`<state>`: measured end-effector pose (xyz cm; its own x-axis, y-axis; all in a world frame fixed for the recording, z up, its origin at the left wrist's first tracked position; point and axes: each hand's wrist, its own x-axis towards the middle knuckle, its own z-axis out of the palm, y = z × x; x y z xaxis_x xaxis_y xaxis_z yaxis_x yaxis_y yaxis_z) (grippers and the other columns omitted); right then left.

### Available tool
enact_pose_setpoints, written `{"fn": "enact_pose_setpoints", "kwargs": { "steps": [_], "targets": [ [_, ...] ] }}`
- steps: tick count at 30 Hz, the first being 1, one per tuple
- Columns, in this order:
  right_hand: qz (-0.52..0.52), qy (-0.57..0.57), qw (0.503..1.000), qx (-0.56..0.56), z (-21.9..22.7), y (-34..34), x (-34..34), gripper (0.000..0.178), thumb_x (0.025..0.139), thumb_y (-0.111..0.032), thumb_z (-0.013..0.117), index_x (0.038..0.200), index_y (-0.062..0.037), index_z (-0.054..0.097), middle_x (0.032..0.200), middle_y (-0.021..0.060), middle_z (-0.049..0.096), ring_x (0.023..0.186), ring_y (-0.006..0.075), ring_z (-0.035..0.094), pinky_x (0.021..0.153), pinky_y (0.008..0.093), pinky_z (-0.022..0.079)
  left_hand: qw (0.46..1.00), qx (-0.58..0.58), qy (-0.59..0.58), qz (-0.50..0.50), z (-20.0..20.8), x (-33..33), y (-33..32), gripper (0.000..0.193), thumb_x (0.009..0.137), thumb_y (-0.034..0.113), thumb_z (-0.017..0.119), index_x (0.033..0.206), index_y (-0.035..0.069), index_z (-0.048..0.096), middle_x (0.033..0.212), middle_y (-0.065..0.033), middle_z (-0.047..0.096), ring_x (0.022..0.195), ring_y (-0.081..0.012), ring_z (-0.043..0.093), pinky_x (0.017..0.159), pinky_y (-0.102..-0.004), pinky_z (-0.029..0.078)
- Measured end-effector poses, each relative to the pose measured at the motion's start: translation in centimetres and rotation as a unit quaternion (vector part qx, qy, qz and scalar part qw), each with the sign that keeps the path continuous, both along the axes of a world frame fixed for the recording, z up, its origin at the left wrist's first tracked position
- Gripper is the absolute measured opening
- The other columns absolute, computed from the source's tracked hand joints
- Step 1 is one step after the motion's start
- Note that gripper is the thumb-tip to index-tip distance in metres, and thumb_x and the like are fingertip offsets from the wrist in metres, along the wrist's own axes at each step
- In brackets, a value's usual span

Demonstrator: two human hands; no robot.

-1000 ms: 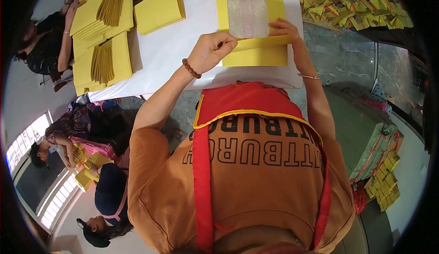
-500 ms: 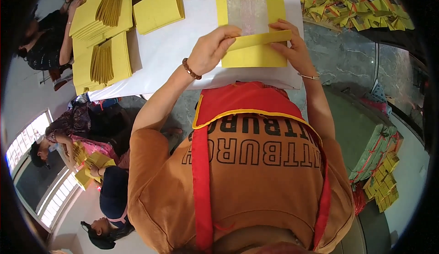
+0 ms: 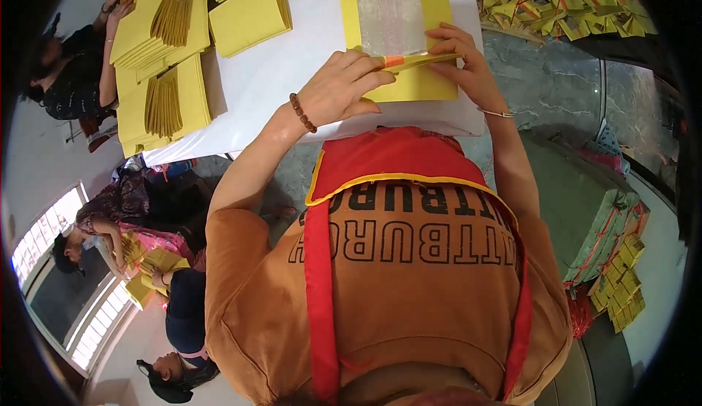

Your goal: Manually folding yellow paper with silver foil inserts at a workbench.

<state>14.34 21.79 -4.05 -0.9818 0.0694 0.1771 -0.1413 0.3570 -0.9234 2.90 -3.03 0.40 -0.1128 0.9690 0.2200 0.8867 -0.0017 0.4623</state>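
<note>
On the table in front of me lies a yellow paper sheet (image 3: pixel 439 11) with a silvery-white rectangle (image 3: pixel 391 22) and an orange mark near its top. Its near part is raised into a narrow folded strip (image 3: pixel 428 60), whose upper edge shows an orange patch. My left hand (image 3: pixel 344 84) is closed on the strip's left end, fingers over the fold and thumb lower down. At the other end, my right hand (image 3: pixel 462 61) grips the strip between curled fingers and thumb. More yellow paper (image 3: pixel 420 88) shows flat beneath the fold.
Folded yellow paper stacks (image 3: pixel 248 22) cover the table's left side, on a white cover (image 3: pixel 292 62). Yellow folded pieces (image 3: pixel 563 4) are heaped at the far right. A green wrapped bundle (image 3: pixel 578 201) stands right of me. Other people (image 3: pixel 80 70) work at the left.
The strip has tipped up from lying flatter, so its edge and orange patch now show. My left hand has turned over, its fingers now stretching across the strip's left end.
</note>
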Motion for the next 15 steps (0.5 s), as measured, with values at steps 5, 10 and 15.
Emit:
{"fn": "enact_pose_setpoints", "kwargs": {
  "steps": [5, 10, 15],
  "targets": [
    [-0.001, -0.006, 1.000, -0.028, -0.1, 0.0, 0.1, 0.028, 0.074, -0.007, 0.070, 0.101, -0.0091, 0.063, 0.124, 0.0024, 0.053, 0.128, 0.0239, 0.034, 0.106, 0.0347, 0.030, 0.999, -0.009, -0.046, -0.016, 0.5, -0.7, 0.1, 0.049, 0.072, 0.027, 0.073, 0.113, 0.010, 0.053, 0.114, -0.0139, 0.054, 0.102, -0.0307, 0.050, 0.086, -0.0384, 0.040],
    [-0.001, -0.012, 1.000, -0.027, 0.1, 0.0, 0.0, 0.029, 0.076, -0.008, 0.069, 0.104, -0.0080, 0.062, 0.124, 0.0031, 0.053, 0.129, 0.0237, 0.034, 0.106, 0.0346, 0.030, 0.997, 0.003, -0.072, -0.010, 0.6, -0.8, 0.1, 0.044, 0.074, 0.026, 0.072, 0.112, 0.009, 0.054, 0.109, -0.0147, 0.056, 0.100, -0.0315, 0.051, 0.086, -0.0391, 0.041],
    [-0.007, -0.012, 0.999, -0.035, -0.1, 0.1, 0.0, 0.028, 0.078, -0.008, 0.066, 0.105, -0.0080, 0.062, 0.124, 0.0035, 0.053, 0.129, 0.0236, 0.035, 0.106, 0.0345, 0.031, 0.998, 0.016, -0.053, -0.011, 1.1, -0.8, 0.3, 0.037, 0.077, 0.022, 0.070, 0.109, 0.008, 0.057, 0.106, -0.0142, 0.057, 0.096, -0.0301, 0.054, 0.081, -0.0369, 0.044]
  ]
}}
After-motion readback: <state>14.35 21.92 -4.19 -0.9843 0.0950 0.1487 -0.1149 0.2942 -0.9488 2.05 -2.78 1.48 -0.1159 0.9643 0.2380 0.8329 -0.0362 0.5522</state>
